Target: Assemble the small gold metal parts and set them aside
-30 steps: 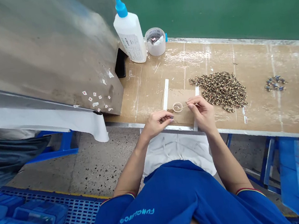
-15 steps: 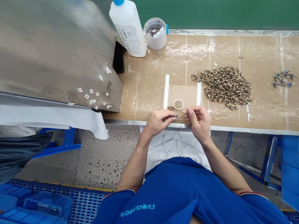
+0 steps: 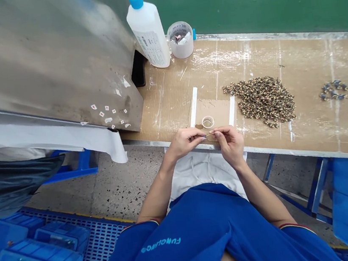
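Observation:
My left hand (image 3: 184, 142) is closed in a pinch on a small dark blue piece (image 3: 204, 136), mostly hidden by the fingertips. A thin wooden stick (image 3: 210, 134), like a toothpick, is pinched in my right hand (image 3: 232, 145). Its tip points left and meets or nearly meets the blue piece; contact is too small to tell. Just beyond my fingers, a small round cap (image 3: 208, 122) sits on a cardboard pad (image 3: 214, 107) edged with white strips. Both hands are at the table's near edge, above my lap.
Right of the pad lies a heap of small brown-and-gold pieces (image 3: 264, 100). Farther right, several blue-grey pieces (image 3: 334, 90) form a ring. A white bottle (image 3: 150, 35), a tape roll (image 3: 181, 46) holding scraps and another thin stick (image 3: 183, 73) are behind. A metal panel (image 3: 88, 64) stands left.
My right hand has shifted slightly left, bringing the stick closer to the blue piece. My left hand stays nearly still. The whole view has shifted a little.

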Available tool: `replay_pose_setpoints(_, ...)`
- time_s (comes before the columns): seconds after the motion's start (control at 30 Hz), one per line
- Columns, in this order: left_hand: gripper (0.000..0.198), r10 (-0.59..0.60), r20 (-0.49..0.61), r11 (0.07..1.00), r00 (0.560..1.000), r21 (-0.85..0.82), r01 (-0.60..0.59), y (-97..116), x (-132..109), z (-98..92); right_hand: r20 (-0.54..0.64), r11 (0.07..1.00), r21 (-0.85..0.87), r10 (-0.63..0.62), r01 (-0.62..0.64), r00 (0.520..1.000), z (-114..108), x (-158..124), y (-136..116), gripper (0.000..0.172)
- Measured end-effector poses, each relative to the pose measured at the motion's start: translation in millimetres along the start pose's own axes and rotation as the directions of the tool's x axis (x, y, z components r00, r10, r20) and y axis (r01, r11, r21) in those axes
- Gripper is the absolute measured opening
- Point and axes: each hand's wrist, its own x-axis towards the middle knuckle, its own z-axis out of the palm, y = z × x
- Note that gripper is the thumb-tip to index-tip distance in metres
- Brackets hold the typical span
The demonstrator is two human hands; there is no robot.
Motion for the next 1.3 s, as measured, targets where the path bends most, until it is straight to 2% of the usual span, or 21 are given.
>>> replay_pose_setpoints(0.3, 0.013, 0.038, -0.026, 0.999, 0.999, -0.01, -0.038, -4.3, -1.7, 0.4, 0.085, 0.967, -0.201, -0.144, 0.158, 0.986, -5.1, 10.1, -13.3, 0.016)
replay_pose_setpoints(0.4, 0.013, 0.034, -0.033, 0.999, 0.999, -0.038, -0.035, -5.2, -2.0, 0.9, 0.115, 0.961, -0.21, -0.156, 0.178, 0.981, -6.8, 11.0, -17.3, 0.015)
replay_pose_setpoints(0.47, 0.012, 0.032, -0.039, 0.998, 0.999, -0.055, -0.034, -4.9, -1.9, 0.9, 0.094, 0.973, -0.171, -0.142, 0.156, 0.985, -7.9, 13.0, -18.2, 0.014)
replay_pose_setpoints(0.57, 0.012, 0.025, -0.045, 0.997, 0.999, -0.073, -0.029, -4.1, -1.7, 0.3, -0.011, 0.986, -0.107, -0.134, 0.132, 0.991, -9.8, 20.9, -15.6, 0.013)
replay_pose_setpoints(0.67, 0.013, 0.017, -0.043, 0.997, 0.999, -0.08, -0.02, -3.7, -1.7, -0.6, -0.062, 0.972, -0.142, -0.199, 0.189, 0.978, -10.7, 32.5, -8.9, 0.012)
replay_pose_setpoints(0.8, 0.016, 0.015, -0.049, 0.997, 0.999, -0.07, -0.018, -3.6, -2.1, -1.6, 0.082, 0.915, -0.301, -0.254, 0.267, 0.964, -9.3, 42.9, -0.6, 0.014)
replay_pose_setpoints(0.9, 0.018, 0.017, -0.063, 0.998, 0.998, -0.056, -0.02, -4.3, -2.1, -2.7, 0.193, 0.901, -0.333, -0.223, 0.277, 0.956, -10.5, 44.6, -1.5, 0.015)
replay_pose_setpoints(0.97, 0.018, 0.01, -0.066, 0.998, 0.998, -0.055, -0.014, -4.8, -1.9, -3.4, 0.207, 0.905, -0.339, -0.197, 0.259, 0.958, -17.4, 43.2, -5.7, 0.021)
replay_pose_setpoints(1.03, 0.019, 0.0, -0.071, 0.998, 0.997, -0.061, -0.004, -5.1, -1.5, -3.7, 0.146, 0.898, -0.378, -0.183, 0.226, 0.972, -32.1, 39.3, -10.2, 0.025)
replay_pose_setpoints(1.13, 0.019, -0.011, -0.081, 0.998, 0.997, -0.07, 0.006, -4.3, -0.8, -3.4, -0.049, 0.854, -0.505, -0.172, 0.124, 0.984, -68.9, 28.7, -10.7, 0.024)
replay_pose_setpoints(1.23, 0.018, -0.014, -0.088, 0.998, 0.996, -0.061, 0.009, -1.9, 0.5, -2.9, -0.277, 0.784, -0.617, -0.148, -0.058, 0.949, -111.4, 17.2, -1.7, 0.025)
replay_pose_setpoints(1.3, 0.017, -0.021, -0.088, 0.998, 0.996, -0.056, 0.016, 0.1, 1.4, -3.1, -0.378, 0.746, -0.644, -0.115, -0.171, 0.918, -133.3, 12.5, 5.4, 0.026)
